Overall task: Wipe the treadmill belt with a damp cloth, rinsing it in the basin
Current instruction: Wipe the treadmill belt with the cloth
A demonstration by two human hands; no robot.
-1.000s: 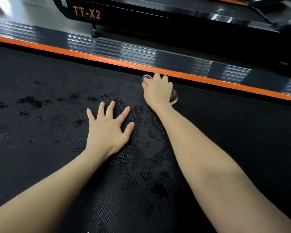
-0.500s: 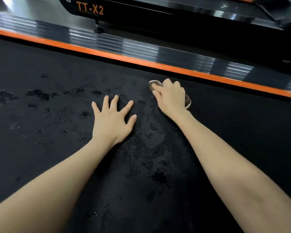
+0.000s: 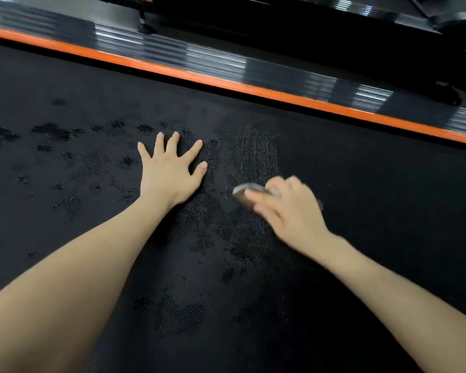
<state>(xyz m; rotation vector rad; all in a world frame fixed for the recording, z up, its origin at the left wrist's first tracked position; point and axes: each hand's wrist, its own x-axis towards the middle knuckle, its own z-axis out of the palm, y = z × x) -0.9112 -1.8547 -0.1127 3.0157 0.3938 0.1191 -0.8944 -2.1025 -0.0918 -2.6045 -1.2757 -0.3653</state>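
Note:
The black textured treadmill belt (image 3: 361, 211) fills most of the view, with dark wet patches across its left and middle. My left hand (image 3: 170, 168) lies flat on the belt, fingers spread. To its right, my right hand (image 3: 288, 208) holds a small grey-brown cloth (image 3: 246, 191) down on the belt; the hand is motion-blurred and the cloth mostly hidden under it. A lighter, freshly wiped streak runs from the cloth toward the far edge. No basin is in view.
An orange strip (image 3: 226, 79) and a ribbed grey side rail (image 3: 213, 59) border the belt's far edge. Beyond stands another black treadmill (image 3: 280, 25) on a small foot (image 3: 145, 28).
My right hand has dragged the cloth back from the orange edge toward me, leaving a wiped streak. The left hand has stayed flat in place.

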